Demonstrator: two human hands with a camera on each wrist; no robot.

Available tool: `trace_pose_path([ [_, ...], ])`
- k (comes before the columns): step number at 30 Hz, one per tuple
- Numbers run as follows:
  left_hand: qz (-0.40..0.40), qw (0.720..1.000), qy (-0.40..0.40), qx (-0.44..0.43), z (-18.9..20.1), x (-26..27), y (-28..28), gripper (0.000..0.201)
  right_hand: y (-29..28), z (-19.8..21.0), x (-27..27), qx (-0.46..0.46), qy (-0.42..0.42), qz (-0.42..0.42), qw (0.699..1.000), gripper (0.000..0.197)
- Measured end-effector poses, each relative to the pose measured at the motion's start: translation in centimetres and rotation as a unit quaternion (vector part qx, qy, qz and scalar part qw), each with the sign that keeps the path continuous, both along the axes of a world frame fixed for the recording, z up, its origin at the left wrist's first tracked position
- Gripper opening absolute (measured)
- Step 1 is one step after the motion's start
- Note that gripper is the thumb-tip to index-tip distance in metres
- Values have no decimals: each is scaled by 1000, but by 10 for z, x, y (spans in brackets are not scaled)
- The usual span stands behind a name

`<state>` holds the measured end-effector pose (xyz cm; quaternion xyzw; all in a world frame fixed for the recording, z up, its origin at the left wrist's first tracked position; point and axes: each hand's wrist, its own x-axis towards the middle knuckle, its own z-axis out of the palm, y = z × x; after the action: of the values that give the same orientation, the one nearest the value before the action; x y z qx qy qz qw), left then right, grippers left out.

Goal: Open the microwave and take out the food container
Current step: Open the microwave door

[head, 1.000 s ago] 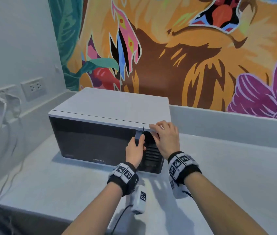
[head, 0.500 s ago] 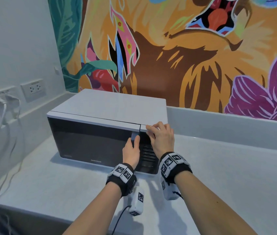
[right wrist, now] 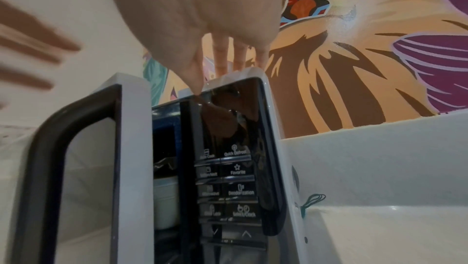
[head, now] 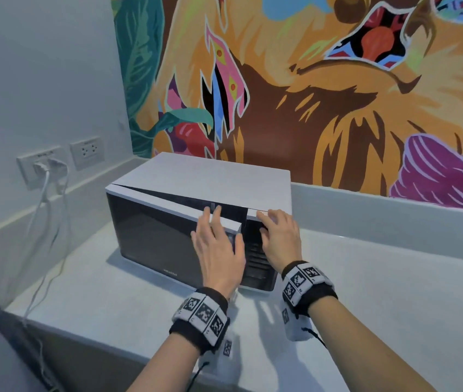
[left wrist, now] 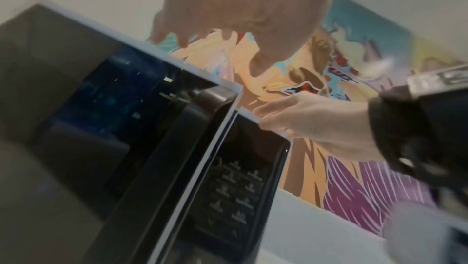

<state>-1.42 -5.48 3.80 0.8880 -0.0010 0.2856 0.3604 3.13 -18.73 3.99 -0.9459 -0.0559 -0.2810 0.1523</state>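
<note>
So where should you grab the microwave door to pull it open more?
Probably the door's free right edge, where the dark recessed handle runs top to bottom. Come from the right, curling fingers behind it; the left side is hinged, and the gap already opens there.

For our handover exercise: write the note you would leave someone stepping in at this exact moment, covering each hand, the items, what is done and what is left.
Left hand: open, fingers straight over the door's free top edge.
Right hand: open, fingers resting on the microwave's top front corner above the keypad, bracing it.
Door: ajar, hinged on the left, gap at the keypad side.
Container: pale, inside, seen only through the gap.
Done: door unlatched.
Left: swing the door wide, take the container out.
</note>
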Motion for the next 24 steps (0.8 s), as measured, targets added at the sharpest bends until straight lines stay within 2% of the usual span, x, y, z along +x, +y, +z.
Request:
trace_pose_path([
  [2, -58, 989, 17, 138, 15, 7, -6, 57, 4, -8, -14, -19, -22, 15, 999, 44],
  [5, -84, 944, 120, 294, 26, 9, -3, 49, 10, -24, -34, -13, -14, 38, 999, 48],
  [7, -64, 930, 124, 339, 27, -3, 2, 44, 12, -34, -42, 15, -2, 58, 998, 46],
  [10, -10, 922, 124, 368, 28, -30, 12, 41, 18, -46, -48, 47, 61, 91, 993, 44],
  [13, 89, 887, 181, 416, 22, -57, 28, 51, 29, -54, -47, 46, 101, 122, 986, 42],
  [15, 149, 872, 226, 407, 20, -71, 44, 65, 39, -57, -43, 41, 122, 142, 981, 40],
  [17, 194, 879, 249, 358, 19, -82, 62, 73, 53, -60, -38, 34, 144, 159, 976, 40],
  [21, 283, 874, 258, 300, 13, -89, 97, 75, 79, -62, -28, 44, 169, 182, 968, 39],
  [24, 310, 865, 275, 284, 7, -92, 118, 76, 93, -63, -19, 66, 186, 192, 961, 39],
])
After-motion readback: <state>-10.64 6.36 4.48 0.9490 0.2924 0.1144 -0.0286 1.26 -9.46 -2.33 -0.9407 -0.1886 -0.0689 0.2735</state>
